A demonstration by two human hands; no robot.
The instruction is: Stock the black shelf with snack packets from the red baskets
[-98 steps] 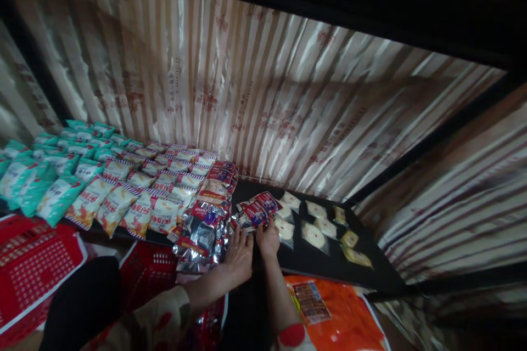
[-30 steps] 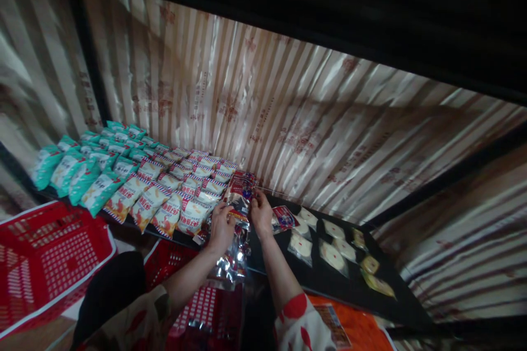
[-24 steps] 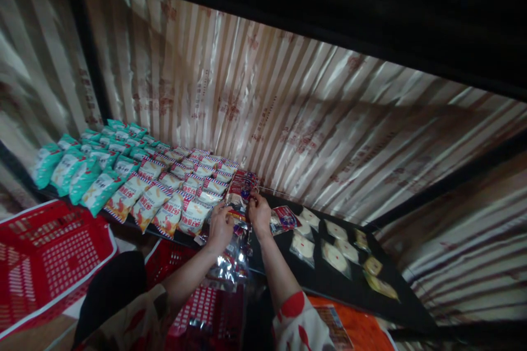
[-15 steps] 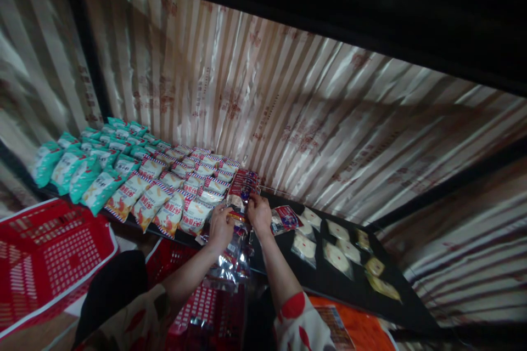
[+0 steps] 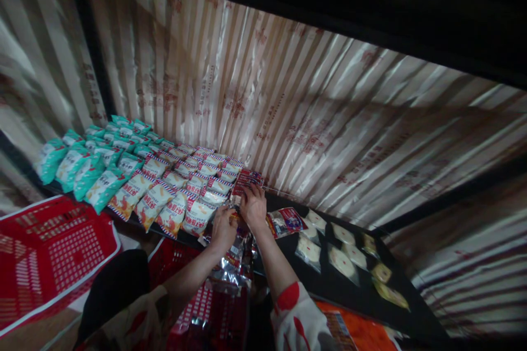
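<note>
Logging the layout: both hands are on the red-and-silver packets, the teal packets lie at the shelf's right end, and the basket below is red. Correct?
No: the head view shows the teal packets at the left end of the shelf, not the right. Left hand and right hand are on the red-and-silver packets, and the basket below is red.

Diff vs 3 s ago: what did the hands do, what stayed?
Both hands moved from the loose red packets near the pale cakes to the red packet row. The right hand has reached farther back onto it; the left hand rests on the foil packets. Teal and white snack rows unchanged.
</note>
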